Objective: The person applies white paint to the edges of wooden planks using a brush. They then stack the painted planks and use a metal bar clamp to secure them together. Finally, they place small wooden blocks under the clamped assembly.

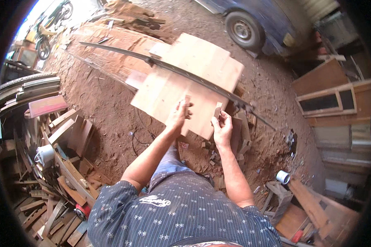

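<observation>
My left hand (178, 116) grips a small wooden block (187, 100) that stands up above its fingers. My right hand (221, 125) pinches another small wooden piece (217, 110) a little to the right. Both hands are raised over a light plywood panel (189, 78) lying on the sawdust ground. A long, thin, dark curved bar (169, 68) lies diagonally across that panel, from upper left to lower right.
A heap of wood offcuts (59, 164) with a white cup (45, 154) fills the left. Boards and a window frame (327, 101) lean at the right. A car wheel (244, 29) is at the top, and a small white can (282, 177) sits lower right.
</observation>
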Demonstrator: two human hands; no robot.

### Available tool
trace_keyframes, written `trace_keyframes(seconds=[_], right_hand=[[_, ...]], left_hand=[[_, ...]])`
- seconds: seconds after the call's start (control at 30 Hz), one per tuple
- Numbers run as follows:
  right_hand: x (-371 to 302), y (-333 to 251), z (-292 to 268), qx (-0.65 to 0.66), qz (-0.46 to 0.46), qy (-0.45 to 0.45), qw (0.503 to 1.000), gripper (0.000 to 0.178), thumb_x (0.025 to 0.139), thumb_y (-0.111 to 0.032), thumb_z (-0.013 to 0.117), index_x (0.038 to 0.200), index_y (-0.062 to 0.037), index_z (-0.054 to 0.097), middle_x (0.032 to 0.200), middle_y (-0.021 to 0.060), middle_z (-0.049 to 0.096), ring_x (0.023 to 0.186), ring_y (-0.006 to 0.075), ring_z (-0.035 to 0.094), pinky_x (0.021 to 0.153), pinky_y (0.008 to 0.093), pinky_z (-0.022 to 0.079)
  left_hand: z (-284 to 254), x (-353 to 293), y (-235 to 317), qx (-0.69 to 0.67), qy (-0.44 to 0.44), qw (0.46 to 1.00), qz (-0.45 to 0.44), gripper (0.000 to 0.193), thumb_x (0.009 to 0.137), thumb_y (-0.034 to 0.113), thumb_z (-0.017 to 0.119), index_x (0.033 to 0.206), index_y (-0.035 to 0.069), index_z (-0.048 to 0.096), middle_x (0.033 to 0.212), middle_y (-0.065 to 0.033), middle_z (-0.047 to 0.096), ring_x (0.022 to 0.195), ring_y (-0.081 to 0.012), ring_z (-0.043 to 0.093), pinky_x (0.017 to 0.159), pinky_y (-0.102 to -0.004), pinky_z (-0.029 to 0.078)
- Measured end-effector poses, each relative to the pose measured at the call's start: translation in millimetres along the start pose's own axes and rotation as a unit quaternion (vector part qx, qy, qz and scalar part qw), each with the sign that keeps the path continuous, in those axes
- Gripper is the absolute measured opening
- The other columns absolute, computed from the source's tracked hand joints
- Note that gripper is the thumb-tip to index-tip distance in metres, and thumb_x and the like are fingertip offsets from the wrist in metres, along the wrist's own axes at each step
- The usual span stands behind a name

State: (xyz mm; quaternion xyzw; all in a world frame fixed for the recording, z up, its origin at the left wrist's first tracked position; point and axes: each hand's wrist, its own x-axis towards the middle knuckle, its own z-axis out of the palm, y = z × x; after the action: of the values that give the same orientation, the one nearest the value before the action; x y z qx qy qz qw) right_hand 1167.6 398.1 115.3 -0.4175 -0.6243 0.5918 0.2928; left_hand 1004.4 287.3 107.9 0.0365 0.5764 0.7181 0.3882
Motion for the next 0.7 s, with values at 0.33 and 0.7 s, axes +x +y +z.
trace_keyframes(seconds=[0.33, 0.7], right_hand=[[94.9, 15.8, 128.8, -0.406, -0.076, -0.109, 0.904, 0.046, 0.081, -0.014, 0.077, 0.121, -0.0086, 0.056, 0.115, 0.0109, 0.061, 0.113, 0.0323, 0.058, 0.098, 0.0481, 0.043], [203.6, -27.6, 170.9, -0.529, -0.237, -0.168, 0.798, 0.048, 0.085, -0.025, 0.075, 0.125, -0.0039, 0.059, 0.120, 0.0172, 0.060, 0.109, 0.0365, 0.058, 0.096, 0.0469, 0.047]], left_hand=[[-207.9, 204.1, 62.1, 0.260, 0.209, 0.942, -0.033, 0.046, 0.096, 0.023, 0.060, 0.136, 0.000, 0.058, 0.112, -0.0156, 0.070, 0.093, -0.0188, 0.067, 0.083, -0.0324, 0.055], [-213.7, 263.5, 67.0, 0.176, 0.101, 0.964, -0.172, 0.040, 0.085, 0.016, 0.072, 0.123, 0.001, 0.070, 0.096, -0.0107, 0.073, 0.086, -0.0185, 0.066, 0.077, -0.0348, 0.054]])
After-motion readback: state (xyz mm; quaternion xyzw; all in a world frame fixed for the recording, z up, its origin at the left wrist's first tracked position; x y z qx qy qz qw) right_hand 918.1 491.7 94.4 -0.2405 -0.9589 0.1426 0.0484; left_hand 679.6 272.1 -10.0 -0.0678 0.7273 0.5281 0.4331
